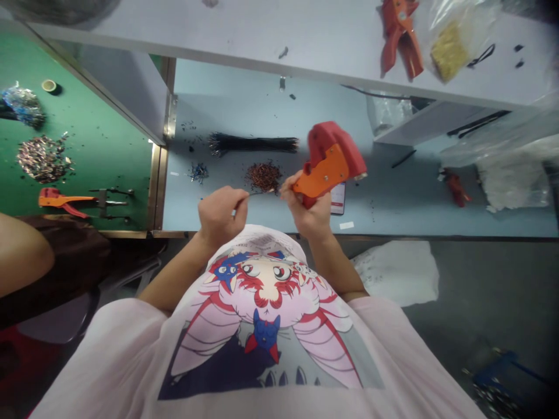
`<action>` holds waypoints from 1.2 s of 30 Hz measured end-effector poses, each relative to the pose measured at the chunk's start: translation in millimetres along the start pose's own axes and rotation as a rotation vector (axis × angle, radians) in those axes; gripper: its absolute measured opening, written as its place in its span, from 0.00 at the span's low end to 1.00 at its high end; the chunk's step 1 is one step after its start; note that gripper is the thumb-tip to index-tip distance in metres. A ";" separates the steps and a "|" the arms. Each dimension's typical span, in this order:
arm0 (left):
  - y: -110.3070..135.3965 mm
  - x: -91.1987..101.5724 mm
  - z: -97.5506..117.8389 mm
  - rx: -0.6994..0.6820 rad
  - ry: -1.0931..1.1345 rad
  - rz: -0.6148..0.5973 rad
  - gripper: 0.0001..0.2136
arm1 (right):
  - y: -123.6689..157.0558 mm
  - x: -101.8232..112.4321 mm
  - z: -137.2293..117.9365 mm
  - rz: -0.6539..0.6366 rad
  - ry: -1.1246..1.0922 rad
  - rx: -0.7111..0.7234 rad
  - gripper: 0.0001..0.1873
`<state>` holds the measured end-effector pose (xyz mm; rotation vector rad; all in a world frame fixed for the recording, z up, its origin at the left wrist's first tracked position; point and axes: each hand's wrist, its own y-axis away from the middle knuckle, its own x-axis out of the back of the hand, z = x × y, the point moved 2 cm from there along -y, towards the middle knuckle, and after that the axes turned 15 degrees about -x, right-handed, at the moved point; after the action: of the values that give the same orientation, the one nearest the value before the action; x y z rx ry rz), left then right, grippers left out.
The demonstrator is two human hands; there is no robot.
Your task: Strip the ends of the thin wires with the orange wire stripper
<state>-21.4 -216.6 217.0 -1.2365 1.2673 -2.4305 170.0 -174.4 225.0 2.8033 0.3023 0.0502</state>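
Observation:
My left hand (pixel 223 214) is closed in a pinch on a thin dark wire (pixel 261 192), which runs out to the right towards my other hand. Wrapped round the handle of a red and orange wire stripper (pixel 328 167) is my right hand (pixel 311 215); the tool's head tilts up and to the right. Just beyond my hands lies a pile of copper-brown bits (pixel 264 176). A bundle of black wires (pixel 257 144) with bare ends stretches behind that pile. Small blue bits (pixel 199 172) are heaped to the left.
A phone (pixel 338 199) lies partly behind the stripper. On the overhead shelf (pixel 305 35) rest an orange tool (pixel 400 41) and a plastic bag with yellow pieces (pixel 449 52). Another stripper (pixel 65 201) lies on the green table at left, near a person's arm (pixel 21 256).

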 end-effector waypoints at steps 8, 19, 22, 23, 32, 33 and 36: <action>13.6 9.8 -21.8 0.455 0.230 0.088 0.03 | -58.3 43.5 28.1 0.281 0.245 0.180 0.13; 7.6 -13.6 -17.2 0.763 0.597 0.214 0.03 | -50.0 29.5 49.2 0.258 0.429 0.075 0.12; 7.6 -24.2 -18.4 0.803 0.712 0.188 0.04 | -37.9 19.7 47.6 0.033 0.147 -0.085 0.13; 7.0 -27.5 -17.5 0.796 0.719 0.181 0.05 | -34.5 16.0 47.9 -0.058 0.025 -0.158 0.15; 9.3 -43.9 -10.5 0.800 0.667 0.178 0.06 | -4.2 -8.9 47.5 -0.767 -0.686 -0.628 0.16; 10.1 -44.3 -10.1 0.800 0.677 0.167 0.06 | -1.7 -10.5 46.8 -0.798 -0.702 -0.636 0.16; 9.5 -44.3 -6.2 0.769 0.727 0.122 0.05 | 3.9 -14.7 45.0 -0.853 -0.698 -0.648 0.16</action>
<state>0.9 -198.7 181.3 -0.0732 0.3349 -2.9023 159.5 -195.2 183.6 1.7244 1.0256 -0.8276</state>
